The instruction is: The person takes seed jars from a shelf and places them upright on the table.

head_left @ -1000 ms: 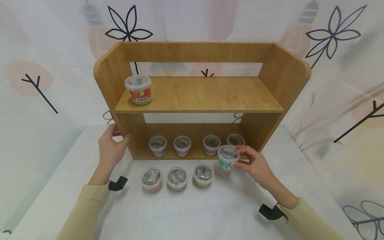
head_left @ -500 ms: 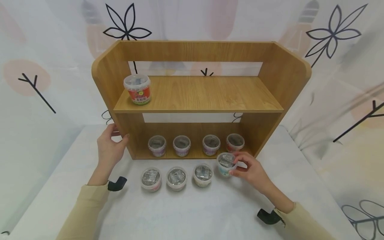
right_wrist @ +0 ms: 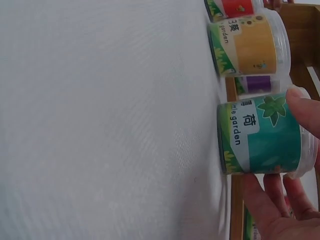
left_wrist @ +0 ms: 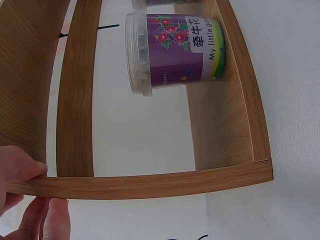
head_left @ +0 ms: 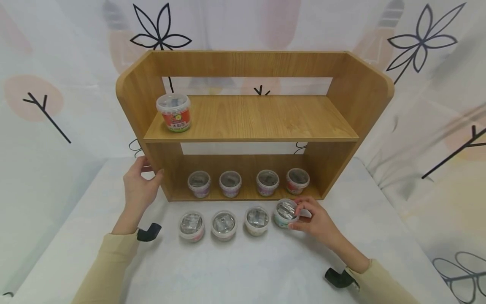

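Observation:
My right hand [head_left: 317, 219] holds a small teal-labelled tub [right_wrist: 274, 135] with a clear lid, thumb on one side and fingers on the other. In the head view this tub stands at the right end of a row on the table, in line with three lidded tubs; the nearest is a yellow-labelled tub [right_wrist: 257, 44]. My left hand [head_left: 140, 185] pinches the left side panel [left_wrist: 150, 186] of a wooden two-tier shelf [head_left: 250, 139], thumb inside and fingers outside. A purple-labelled tub [left_wrist: 175, 52] stands on the bottom tier close to that panel.
Several tubs line the bottom tier, including a red-labelled tub [head_left: 298, 181] at its right end. On the upper tier, far left, stands a red-labelled tub [head_left: 174, 113]. Beneath everything is a white-covered table [head_left: 212, 274], with a patterned cloth [head_left: 429, 105] behind.
My right hand has lowered the teal tub and brought it towards me, away from the shelf and down to the row's right end. The left hand stays on the side panel.

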A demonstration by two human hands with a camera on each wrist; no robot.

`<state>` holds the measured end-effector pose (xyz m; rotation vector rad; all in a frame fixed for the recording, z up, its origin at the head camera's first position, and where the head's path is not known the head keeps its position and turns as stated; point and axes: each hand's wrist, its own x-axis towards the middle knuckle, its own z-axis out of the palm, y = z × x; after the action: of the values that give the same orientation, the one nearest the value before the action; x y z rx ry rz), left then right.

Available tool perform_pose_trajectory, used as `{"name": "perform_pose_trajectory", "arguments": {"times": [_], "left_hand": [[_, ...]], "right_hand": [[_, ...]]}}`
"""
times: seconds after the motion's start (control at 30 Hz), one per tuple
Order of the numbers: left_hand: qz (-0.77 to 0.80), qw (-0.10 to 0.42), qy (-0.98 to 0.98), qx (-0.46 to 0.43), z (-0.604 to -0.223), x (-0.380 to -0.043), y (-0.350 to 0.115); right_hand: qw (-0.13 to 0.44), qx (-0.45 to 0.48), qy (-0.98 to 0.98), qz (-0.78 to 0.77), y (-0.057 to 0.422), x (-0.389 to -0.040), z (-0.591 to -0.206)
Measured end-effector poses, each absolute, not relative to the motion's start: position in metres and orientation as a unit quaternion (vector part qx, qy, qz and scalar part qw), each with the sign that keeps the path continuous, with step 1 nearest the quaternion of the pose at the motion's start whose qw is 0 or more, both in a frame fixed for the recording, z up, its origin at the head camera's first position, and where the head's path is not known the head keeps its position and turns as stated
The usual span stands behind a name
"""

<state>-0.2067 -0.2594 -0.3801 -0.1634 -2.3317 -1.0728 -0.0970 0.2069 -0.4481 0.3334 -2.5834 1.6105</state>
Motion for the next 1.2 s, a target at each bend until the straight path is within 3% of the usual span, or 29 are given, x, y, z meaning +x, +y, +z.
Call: {"name": "perform_pose_trajectory", "arguments": {"times": [0.53,1.2], "left_hand": [[-0.401,0.272,-0.873,-0.053,-0.378,-0.206,-0.258],[-0.399,0.271,-0.874,-0.05,-0.379,-0.205,-0.258]], "right_hand": [[0.024,0.112,-0.849,0.517,0.208,-0.095,-0.442],[0.132,0.207,-0.819,0.519,0.199,-0.112,-0.374]]}}
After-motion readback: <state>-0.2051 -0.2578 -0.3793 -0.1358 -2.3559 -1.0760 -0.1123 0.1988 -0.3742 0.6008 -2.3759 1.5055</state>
